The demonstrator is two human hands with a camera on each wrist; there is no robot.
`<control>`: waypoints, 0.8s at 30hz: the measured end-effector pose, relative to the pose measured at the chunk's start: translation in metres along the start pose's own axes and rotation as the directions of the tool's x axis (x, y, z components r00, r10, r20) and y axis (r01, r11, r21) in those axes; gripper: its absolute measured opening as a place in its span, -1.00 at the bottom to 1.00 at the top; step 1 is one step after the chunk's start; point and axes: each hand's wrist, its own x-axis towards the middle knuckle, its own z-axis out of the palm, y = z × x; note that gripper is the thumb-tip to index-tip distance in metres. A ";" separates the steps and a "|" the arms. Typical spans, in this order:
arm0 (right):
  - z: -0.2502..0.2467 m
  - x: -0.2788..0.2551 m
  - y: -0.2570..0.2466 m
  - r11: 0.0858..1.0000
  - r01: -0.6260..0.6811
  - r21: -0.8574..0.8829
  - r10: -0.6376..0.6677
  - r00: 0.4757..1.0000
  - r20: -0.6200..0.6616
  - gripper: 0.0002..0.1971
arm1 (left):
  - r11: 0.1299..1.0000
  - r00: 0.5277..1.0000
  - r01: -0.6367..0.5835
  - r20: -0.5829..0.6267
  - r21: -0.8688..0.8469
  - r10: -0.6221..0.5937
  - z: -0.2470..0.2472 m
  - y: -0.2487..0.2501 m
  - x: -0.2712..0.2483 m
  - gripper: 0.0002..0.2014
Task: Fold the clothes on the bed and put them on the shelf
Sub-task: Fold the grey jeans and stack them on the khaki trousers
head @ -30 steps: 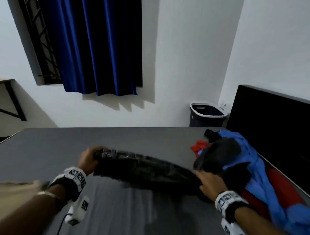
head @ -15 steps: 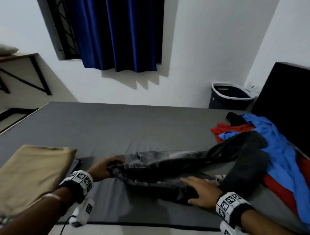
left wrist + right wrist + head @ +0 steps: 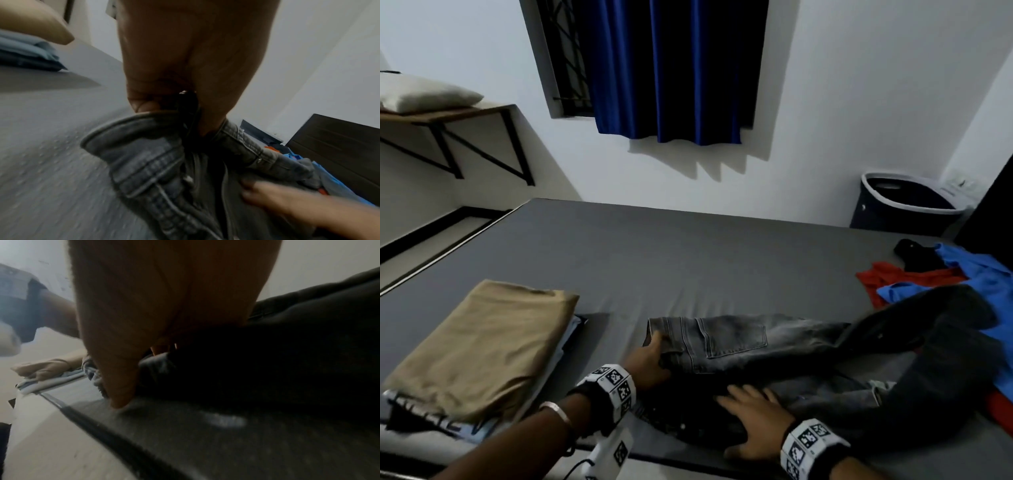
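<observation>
Grey jeans (image 3: 739,339) lie across the near part of the bed (image 3: 654,260), their legs trailing right over a heap of clothes. My left hand (image 3: 650,356) grips the waistband (image 3: 131,142), thumb on top. My right hand (image 3: 753,414) lies flat, fingers spread, on the dark denim (image 3: 267,361) near the front edge. A folded pile topped by a tan garment (image 3: 482,339) sits at the near left. A wall shelf (image 3: 441,114) with a pillow hangs at the far left.
Unfolded blue (image 3: 979,274), red (image 3: 887,277) and black (image 3: 917,253) clothes lie at the bed's right side. A dark laundry basket (image 3: 904,202) stands by the far wall next to the black headboard (image 3: 339,142). A blue curtain (image 3: 671,68) covers the window.
The jeans came down from mid-air onto the bed. My right hand went from holding them to lying flat on them. The view swung left, showing the folded pile and shelf.
</observation>
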 end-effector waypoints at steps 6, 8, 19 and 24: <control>0.026 0.006 0.014 0.992 0.064 -0.112 -0.074 0.993 -0.088 0.11 | 0.920 0.970 -0.106 -0.241 -0.377 0.013 -0.072 0.030 0.041 -0.84; 0.022 0.007 0.016 0.993 -0.014 -0.120 0.006 0.998 -0.069 0.23 | 0.877 0.951 -0.111 -0.305 -0.467 -0.042 -0.095 0.044 0.063 -0.85; 0.065 0.016 0.012 0.942 0.001 -0.335 -0.092 0.962 -0.258 -0.53 | 0.887 0.994 -0.040 -0.108 -0.461 -0.012 -0.065 0.038 0.149 -0.53; 0.065 0.018 0.018 0.930 0.066 -0.362 -0.159 0.959 -0.233 -0.47 | 0.994 0.998 0.052 0.012 0.097 -0.054 -0.011 -0.021 0.118 -0.37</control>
